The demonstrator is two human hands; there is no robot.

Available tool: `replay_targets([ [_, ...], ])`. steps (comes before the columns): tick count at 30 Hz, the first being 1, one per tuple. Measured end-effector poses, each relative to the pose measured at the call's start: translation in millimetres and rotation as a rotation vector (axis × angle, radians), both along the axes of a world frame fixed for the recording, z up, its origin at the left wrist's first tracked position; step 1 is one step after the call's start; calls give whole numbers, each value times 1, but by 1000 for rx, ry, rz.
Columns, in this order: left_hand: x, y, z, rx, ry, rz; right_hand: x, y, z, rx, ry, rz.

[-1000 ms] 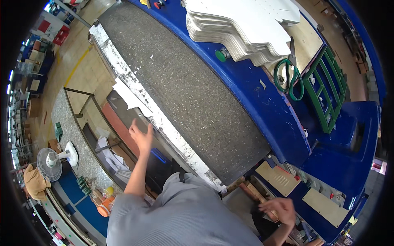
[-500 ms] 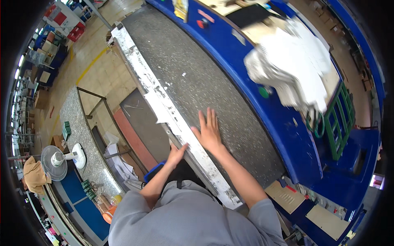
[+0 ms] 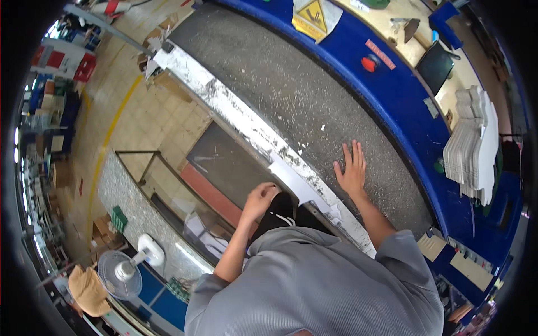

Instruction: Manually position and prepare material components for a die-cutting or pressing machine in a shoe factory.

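Dark tabletop (image 3: pixel 269 84), tiled floor (image 3: pixel 162 115) beside. On its near edge, white card (image 3: pixel 298 183) lies between wide-spread right hand (image 3: pixel 353 172) and curled left hand (image 3: pixel 259 200); cannot tell whether the left holds anything.

From the right hand (image 3: pixel 353 176) over the bed (image 3: pixel 263 78), the sheet stack (image 3: pixel 471 148) sits at three o'clock, button (image 3: pixel 370 63) at twelve, left hand (image 3: pixel 259 201) between eight and nine
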State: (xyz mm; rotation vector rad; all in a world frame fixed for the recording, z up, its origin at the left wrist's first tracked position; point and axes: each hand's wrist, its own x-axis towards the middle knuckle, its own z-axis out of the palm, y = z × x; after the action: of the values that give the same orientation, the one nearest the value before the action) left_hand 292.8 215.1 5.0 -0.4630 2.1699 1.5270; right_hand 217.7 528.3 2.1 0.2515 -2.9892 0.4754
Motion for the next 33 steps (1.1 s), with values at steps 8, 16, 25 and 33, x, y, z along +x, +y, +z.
replay_targets([
  [8,-159,-91,6,121,152,252,-13,-2,0,-11,-40,-25],
  [16,-333,-196,-6,273,241,557,-14,-10,3,12,-70,-89],
  [25,-423,-256,-32,409,-315,860,-156,-177,68,-361,-13,-280],
  [33,-439,-301,-30,104,-287,124,-213,-343,49,-873,-559,-378],
])
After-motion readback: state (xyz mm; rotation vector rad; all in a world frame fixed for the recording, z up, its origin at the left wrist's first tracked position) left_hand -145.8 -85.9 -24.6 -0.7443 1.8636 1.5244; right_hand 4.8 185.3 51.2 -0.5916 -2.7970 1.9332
